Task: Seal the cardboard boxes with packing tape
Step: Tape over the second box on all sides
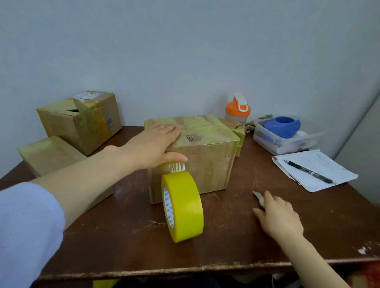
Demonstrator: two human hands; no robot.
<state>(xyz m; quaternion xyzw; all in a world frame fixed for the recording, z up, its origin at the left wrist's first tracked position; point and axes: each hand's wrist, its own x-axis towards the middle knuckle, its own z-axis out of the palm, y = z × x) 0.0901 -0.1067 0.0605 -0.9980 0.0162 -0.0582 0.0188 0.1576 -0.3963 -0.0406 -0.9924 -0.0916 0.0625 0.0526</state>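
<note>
1. Centre box (206, 149): closed, mid-bench, glossy tape over its top seam.
2. Your left grip (156, 142): released, lying flat on that box's top at its near-left corner, with the thumb along the front upper edge.
3. Tape roll (186, 206): yellow, standing on its rim on the bench (267, 245), touching the box's front face. A short tape strip (177, 166) runs from it up to your thumb.
4. Your right grip (279, 215): resting on the bench towards its right side, fingers curled round a white cutter (258, 195), blade tip pointing away from you.
5. Tall box (76, 121): far-left corner, top flap gaping.
6. Low box (51, 154): left edge, in front of the tall one.
7. Far-right corner: orange-lidded bottle (238, 111) and clear tub (280, 143).
8. Right edge: notepad (314, 171) with a pen (309, 172) lying on it.
</note>
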